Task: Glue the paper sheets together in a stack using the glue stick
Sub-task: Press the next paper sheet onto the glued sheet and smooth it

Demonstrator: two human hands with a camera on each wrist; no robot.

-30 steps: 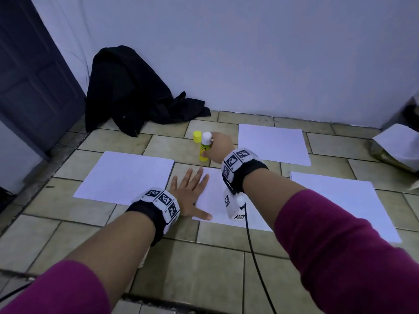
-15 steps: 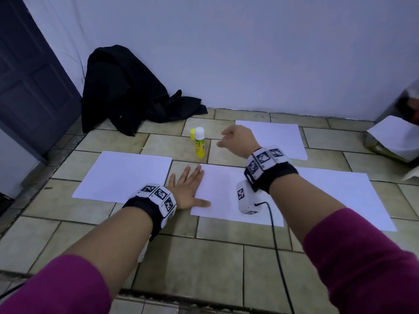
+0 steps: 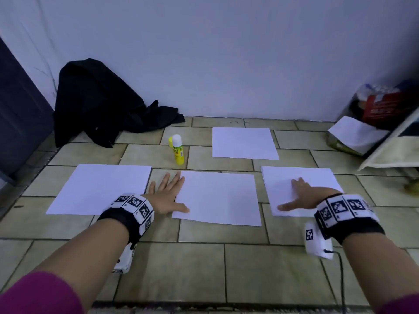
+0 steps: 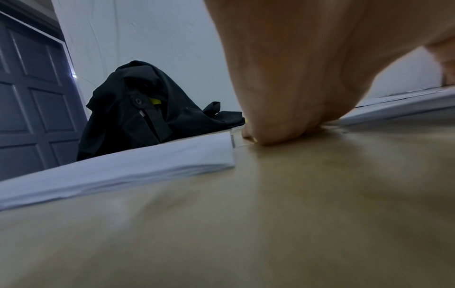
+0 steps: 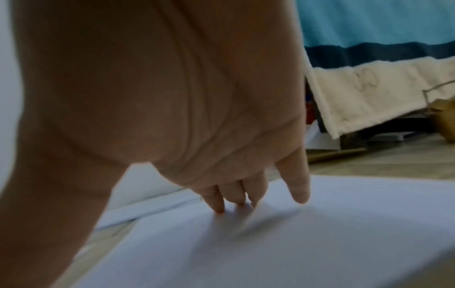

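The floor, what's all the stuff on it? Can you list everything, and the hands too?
Paper sheets: four white spots; left, middle, right (looks like several sheets), far.
Glue stick: one, yellow, white top, upright beyond the middle paper.
Yellow cap: one, just behind the stick.
Black cloth: one heap against the wall, far left.
Door: dark grey, far left.
Clutter: white paper and a red pack, far right corner.
Floor tiles: beige.
Left hand: flat at the middle paper's left edge.
Right hand: fingertips on the right paper.
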